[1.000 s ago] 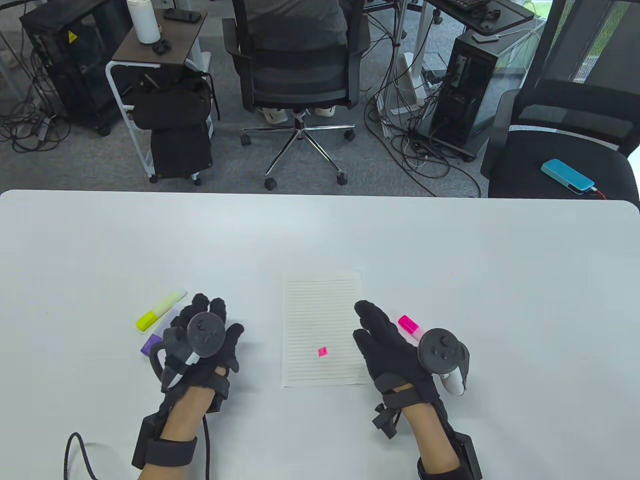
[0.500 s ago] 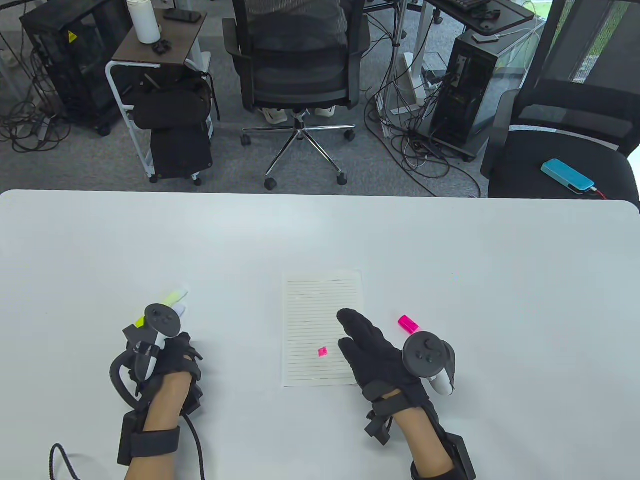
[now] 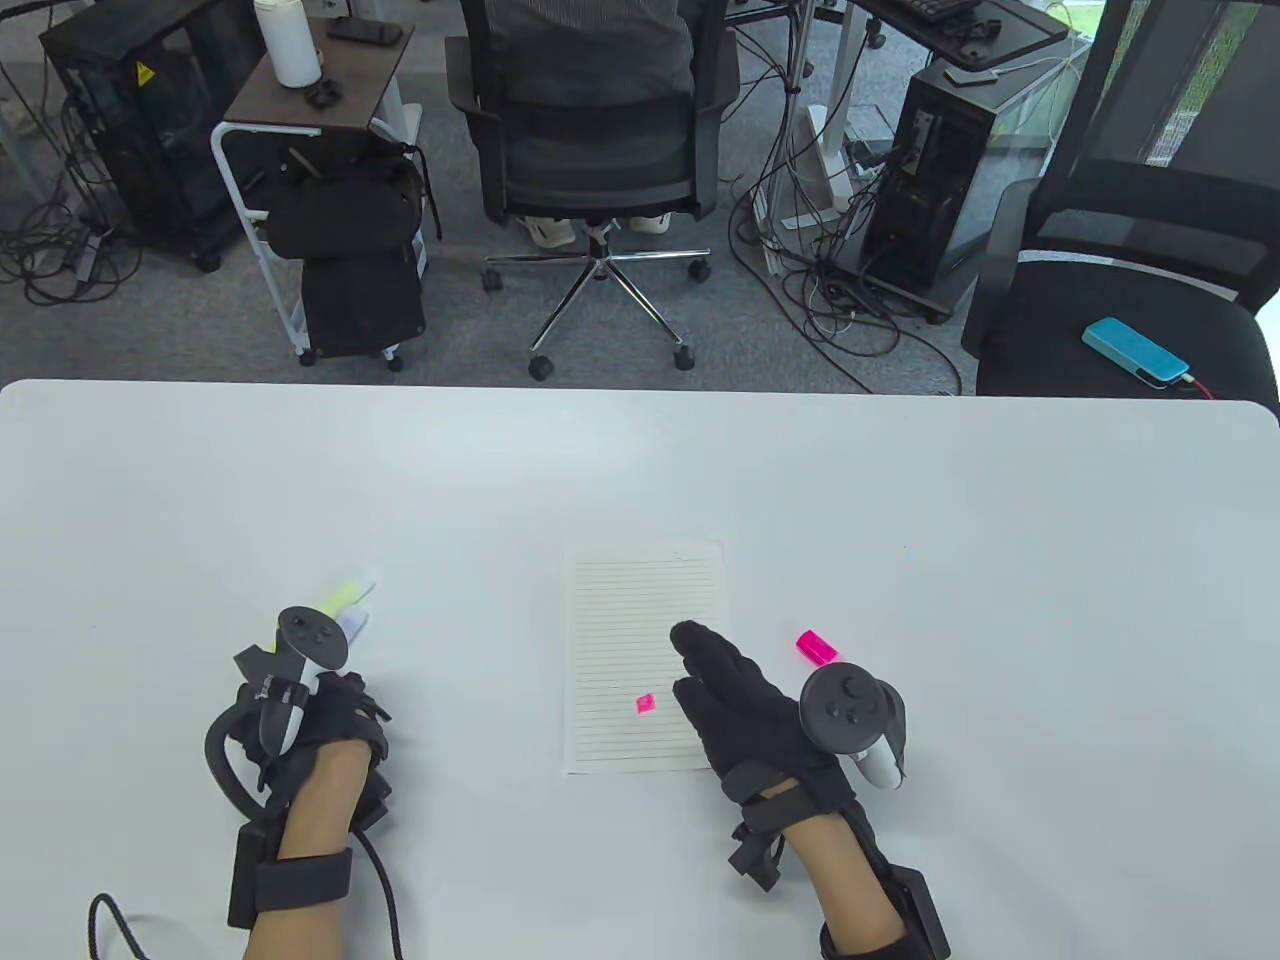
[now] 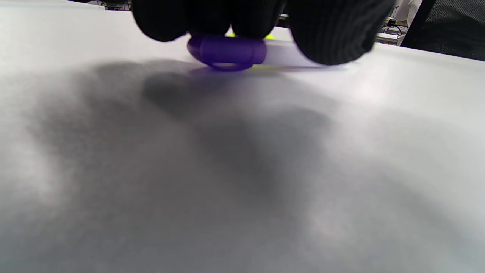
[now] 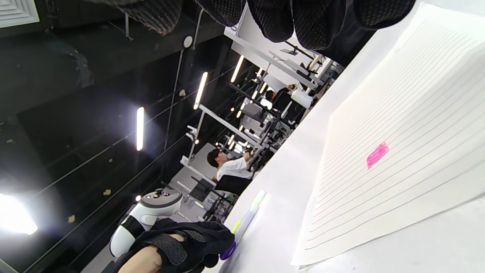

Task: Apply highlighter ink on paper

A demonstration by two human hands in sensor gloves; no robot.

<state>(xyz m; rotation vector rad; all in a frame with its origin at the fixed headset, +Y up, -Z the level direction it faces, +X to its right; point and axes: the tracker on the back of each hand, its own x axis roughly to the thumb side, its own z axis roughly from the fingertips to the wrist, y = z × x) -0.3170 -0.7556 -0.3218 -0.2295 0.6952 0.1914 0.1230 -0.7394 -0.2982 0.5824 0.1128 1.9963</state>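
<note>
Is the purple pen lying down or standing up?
Lying down. The purple highlighter rests flat on the white table, its end peeking out under the left hand.

Left hand [image 3: 320, 725] covers most of purple highlighter [image 4: 227, 53]; grip seemingly closed.

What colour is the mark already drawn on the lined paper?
Pink. The mark sits low on the lined paper, clearest in the table view.
</note>
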